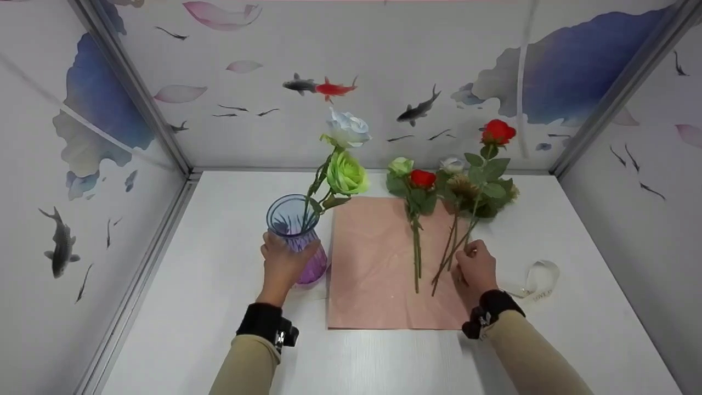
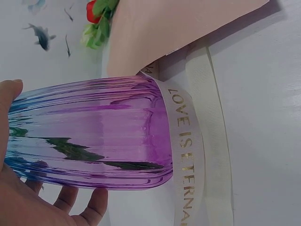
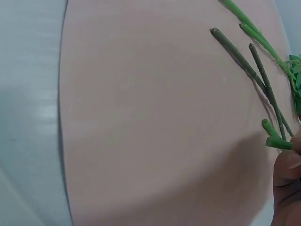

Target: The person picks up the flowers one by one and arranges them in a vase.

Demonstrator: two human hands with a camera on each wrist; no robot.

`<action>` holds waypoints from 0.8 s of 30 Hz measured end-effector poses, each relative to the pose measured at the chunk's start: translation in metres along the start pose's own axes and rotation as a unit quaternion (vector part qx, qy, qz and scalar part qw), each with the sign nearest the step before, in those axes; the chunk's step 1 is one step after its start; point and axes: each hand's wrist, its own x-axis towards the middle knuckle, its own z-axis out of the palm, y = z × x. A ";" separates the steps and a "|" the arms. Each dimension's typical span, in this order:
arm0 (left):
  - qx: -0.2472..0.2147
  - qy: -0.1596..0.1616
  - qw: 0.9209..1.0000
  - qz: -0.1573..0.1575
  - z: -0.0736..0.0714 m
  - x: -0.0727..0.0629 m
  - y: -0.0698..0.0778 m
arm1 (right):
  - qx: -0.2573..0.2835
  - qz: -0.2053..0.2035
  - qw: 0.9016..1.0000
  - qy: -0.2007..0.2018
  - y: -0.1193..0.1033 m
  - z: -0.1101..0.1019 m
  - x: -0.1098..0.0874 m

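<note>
My left hand [image 1: 285, 263] grips the side of a ribbed glass vase [image 2: 103, 136], blue at the mouth and purple toward its base. A white rose [image 1: 349, 129] and a green rose [image 1: 347, 173] stand in the vase, leaning right. My right hand [image 1: 476, 267] pinches green stems [image 3: 277, 142] near their cut ends. A red rose [image 1: 498, 131] rises above that hand, its stem slanting down toward the fingers. Darker stems [image 3: 240, 56] lie beside the hand on pink wrapping paper [image 1: 373, 263]. Part of the right hand falls outside the right wrist view.
Another red rose [image 1: 423, 178], a pale green rose [image 1: 401, 166] and a brownish flower [image 1: 463, 187] lie across the paper's back edge. A cream ribbon [image 2: 186, 141] with gold lettering runs by the vase base; a ribbon loop [image 1: 543, 277] lies right. Printed panels enclose the white table [image 1: 219, 296].
</note>
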 end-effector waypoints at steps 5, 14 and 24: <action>-0.007 -0.001 1.000 -0.005 -0.001 -0.001 0.001 | -0.027 -0.033 0.999 -0.025 0.000 0.004 -0.002; -0.015 -0.004 1.000 -0.008 -0.001 0.000 0.000 | -0.080 -0.062 0.992 -0.073 -0.001 0.007 -0.008; -0.015 -0.002 1.000 -0.011 0.000 0.001 0.000 | -0.138 -0.100 0.974 -0.148 -0.002 -0.009 -0.009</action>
